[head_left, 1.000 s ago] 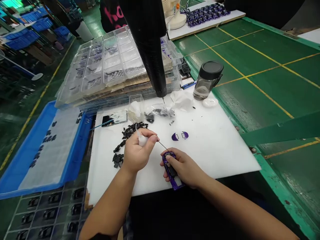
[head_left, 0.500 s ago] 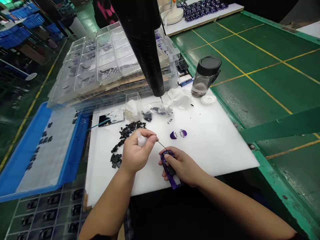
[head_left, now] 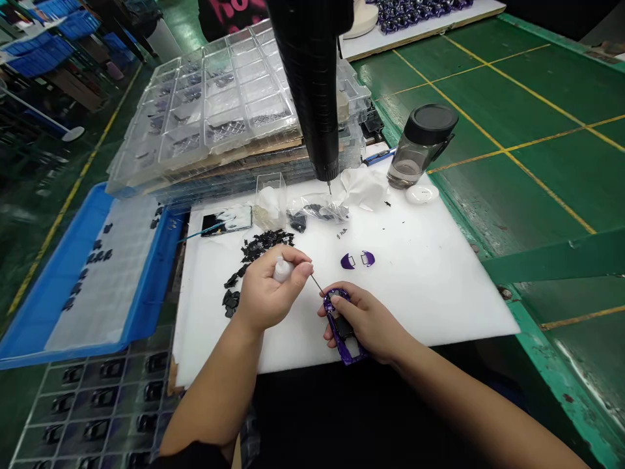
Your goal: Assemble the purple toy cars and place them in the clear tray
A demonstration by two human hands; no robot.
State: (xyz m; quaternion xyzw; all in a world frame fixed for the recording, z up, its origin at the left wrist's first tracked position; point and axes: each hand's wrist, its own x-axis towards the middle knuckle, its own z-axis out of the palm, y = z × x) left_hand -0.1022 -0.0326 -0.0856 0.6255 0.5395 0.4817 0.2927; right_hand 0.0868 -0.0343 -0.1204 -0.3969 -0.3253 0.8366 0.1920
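Observation:
My left hand [head_left: 273, 290] is closed around a small white bottle [head_left: 282, 269]. A thin dark rod [head_left: 317, 284] runs from its fingertips to the upper left edge of a glossy purple toy car body [head_left: 346, 352]. Whether the rod belongs to the bottle, I cannot tell. My right hand [head_left: 368, 319] grips the car body, its thumb lying on the upper end; black and grey parts show inside. Beyond the hands, two small purple pieces [head_left: 347, 261] with cut-outs lie on the white foam board [head_left: 420, 280]. Black plastic parts [head_left: 263, 244] are heaped beside my left hand.
A black electric screwdriver [head_left: 317, 111] hangs over the board, bit downward. Behind stand stacked clear compartment trays [head_left: 215, 140]. A lidded bottle [head_left: 420, 146] and a white oval object [head_left: 422, 194] are at the back right; a blue bin [head_left: 139, 286] stands at the left.
The whole scene has shifted slightly rightward in the picture as the head turned. The rod's tip has moved a little leftward to the car body's edge. Both hands keep their hold.

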